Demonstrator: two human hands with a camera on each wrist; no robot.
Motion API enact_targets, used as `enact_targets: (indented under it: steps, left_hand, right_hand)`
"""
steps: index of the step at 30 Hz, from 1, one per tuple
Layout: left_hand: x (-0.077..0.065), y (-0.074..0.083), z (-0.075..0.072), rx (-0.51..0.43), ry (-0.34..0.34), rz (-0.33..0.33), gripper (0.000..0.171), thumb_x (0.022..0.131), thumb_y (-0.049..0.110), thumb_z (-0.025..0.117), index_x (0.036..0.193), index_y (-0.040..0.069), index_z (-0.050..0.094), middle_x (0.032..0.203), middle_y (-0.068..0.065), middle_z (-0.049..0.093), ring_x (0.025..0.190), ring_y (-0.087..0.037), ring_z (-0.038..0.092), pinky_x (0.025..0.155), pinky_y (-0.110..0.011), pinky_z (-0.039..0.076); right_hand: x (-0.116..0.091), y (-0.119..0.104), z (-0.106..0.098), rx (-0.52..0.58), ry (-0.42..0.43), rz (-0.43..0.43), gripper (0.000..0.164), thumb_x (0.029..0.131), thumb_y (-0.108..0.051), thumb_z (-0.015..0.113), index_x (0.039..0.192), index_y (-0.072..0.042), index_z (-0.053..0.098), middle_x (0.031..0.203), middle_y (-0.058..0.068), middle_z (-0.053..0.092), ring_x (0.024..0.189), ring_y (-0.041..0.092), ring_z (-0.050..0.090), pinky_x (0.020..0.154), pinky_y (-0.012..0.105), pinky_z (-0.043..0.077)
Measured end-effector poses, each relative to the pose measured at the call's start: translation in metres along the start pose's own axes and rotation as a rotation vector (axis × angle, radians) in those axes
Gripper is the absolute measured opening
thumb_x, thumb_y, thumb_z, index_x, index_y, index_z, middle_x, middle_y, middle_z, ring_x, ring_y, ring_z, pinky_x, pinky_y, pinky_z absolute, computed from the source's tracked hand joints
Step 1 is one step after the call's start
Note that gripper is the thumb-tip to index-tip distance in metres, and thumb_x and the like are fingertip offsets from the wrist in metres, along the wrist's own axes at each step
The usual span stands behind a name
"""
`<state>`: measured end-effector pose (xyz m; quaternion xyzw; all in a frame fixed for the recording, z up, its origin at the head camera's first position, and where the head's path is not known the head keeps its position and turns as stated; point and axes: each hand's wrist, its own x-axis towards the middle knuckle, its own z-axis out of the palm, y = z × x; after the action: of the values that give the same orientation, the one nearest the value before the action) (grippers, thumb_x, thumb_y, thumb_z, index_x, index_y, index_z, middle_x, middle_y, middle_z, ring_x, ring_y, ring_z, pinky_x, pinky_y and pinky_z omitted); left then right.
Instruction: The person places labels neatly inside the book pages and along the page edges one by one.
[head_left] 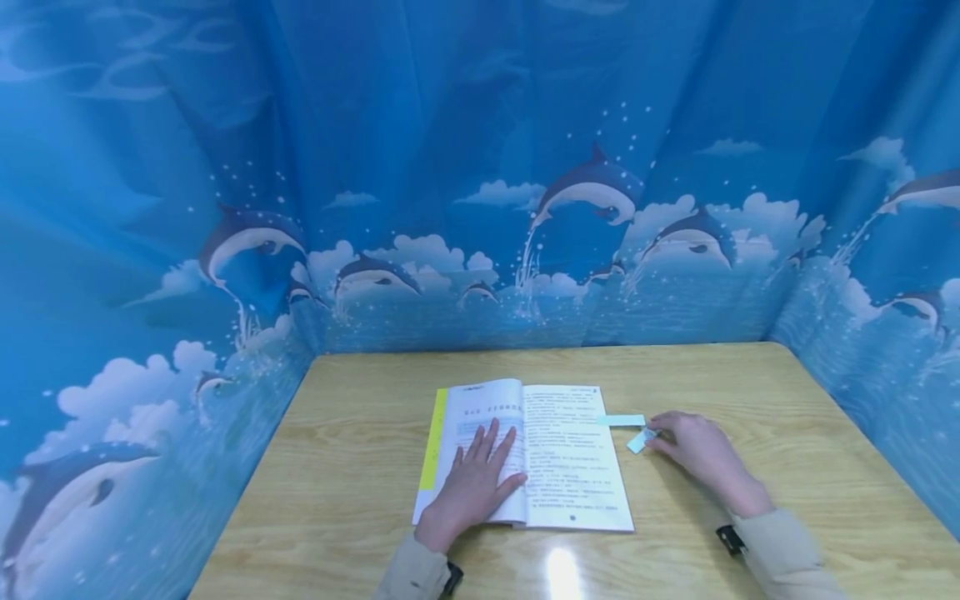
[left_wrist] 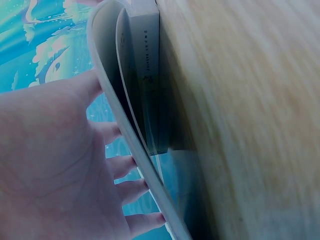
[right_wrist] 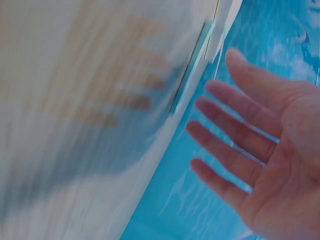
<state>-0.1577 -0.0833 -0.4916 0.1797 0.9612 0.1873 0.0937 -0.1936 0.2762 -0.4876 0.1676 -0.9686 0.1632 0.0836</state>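
Note:
An open book (head_left: 573, 467) lies on the table, with printed text on both pages. My left hand (head_left: 476, 483) rests spread over its left page; in the left wrist view the straight fingertips of that hand (left_wrist: 55, 155) touch the raised page side. A light-blue strip (head_left: 624, 420) juts past the right page's edge. Just below it lies a smaller light-blue piece (head_left: 640, 440), close to the fingertips of my right hand (head_left: 693, 450). In the right wrist view the fingers of that hand (right_wrist: 260, 135) are spread and hold nothing, beside a teal strip (right_wrist: 190, 70).
The wooden table (head_left: 330, 467) extends on both sides of the book. A blue dolphin-printed curtain (head_left: 450, 167) hangs behind it and along both sides. A yellow strip (head_left: 433, 442) shows at the book's left edge.

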Motion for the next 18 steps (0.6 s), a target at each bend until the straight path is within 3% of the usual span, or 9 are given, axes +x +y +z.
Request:
enact_targets:
  steps: [5, 9, 12, 18]
  left_hand:
    - [0.000, 0.000, 0.001, 0.000, -0.001, 0.003, 0.069, 0.105, 0.055, 0.042, 0.163, 0.022, 0.024, 0.170, -0.011, 0.010, 0.155, -0.036, 0.012, 0.119, -0.067, 0.019]
    - [0.001, -0.001, 0.002, -0.005, -0.004, 0.003, 0.069, 0.105, 0.056, 0.041, 0.163, 0.022, 0.024, 0.170, -0.010, 0.009, 0.155, -0.036, 0.011, 0.119, -0.067, 0.019]
    - [0.001, 0.000, 0.002, -0.002, -0.004, 0.002, 0.069, 0.105, 0.056, 0.041, 0.163, 0.023, 0.024, 0.170, -0.010, 0.009, 0.155, -0.036, 0.011, 0.119, -0.067, 0.019]
    - [0.001, -0.001, 0.001, 0.003, -0.001, 0.001, 0.070, 0.105, 0.056, 0.041, 0.163, 0.023, 0.023, 0.170, -0.010, 0.009, 0.155, -0.036, 0.011, 0.120, -0.066, 0.019]
  right_hand:
    - [0.003, -0.017, 0.005, -0.038, -0.036, 0.055, 0.030, 0.085, -0.028, 0.082, 0.096, 0.000, 0.078, 0.083, 0.008, 0.075, 0.063, 0.016, 0.062, 0.059, 0.041, 0.056]
    - [0.005, -0.021, 0.008, -0.068, -0.044, 0.077, 0.031, 0.081, -0.028, 0.085, 0.092, 0.000, 0.078, 0.077, 0.005, 0.072, 0.058, 0.013, 0.056, 0.053, 0.035, 0.052]
    - [0.004, -0.020, 0.007, -0.059, -0.041, 0.081, 0.032, 0.077, -0.025, 0.088, 0.094, 0.001, 0.077, 0.084, 0.011, 0.074, 0.065, 0.019, 0.064, 0.058, 0.039, 0.056]
    - [-0.003, -0.010, 0.002, -0.006, -0.056, 0.065, 0.035, 0.072, -0.021, 0.090, 0.096, 0.001, 0.076, 0.100, 0.020, 0.075, 0.088, 0.035, 0.072, 0.080, 0.054, 0.058]
